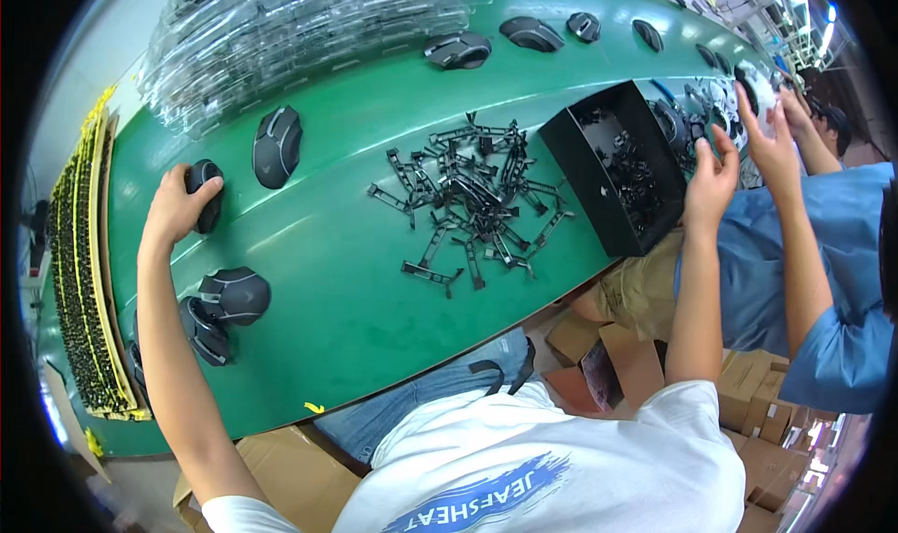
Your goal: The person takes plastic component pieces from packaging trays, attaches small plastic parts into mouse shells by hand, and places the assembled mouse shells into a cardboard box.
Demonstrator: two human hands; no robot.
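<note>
Dark, matte-looking computer mouse [208,215], rounded body, partly hidden by the thumb, gripped in the left hand [176,205] at nine o'clock, seen against the green surface [327,327], right hand [711,187] with fingers parted, beside a black box [585,182] toward three o'clock

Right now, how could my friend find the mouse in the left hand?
On the green table, look to the left end, near the black-and-yellow stack. There the left hand holds a dark computer mouse. Unlike the mice near it, this one is gripped.
</note>
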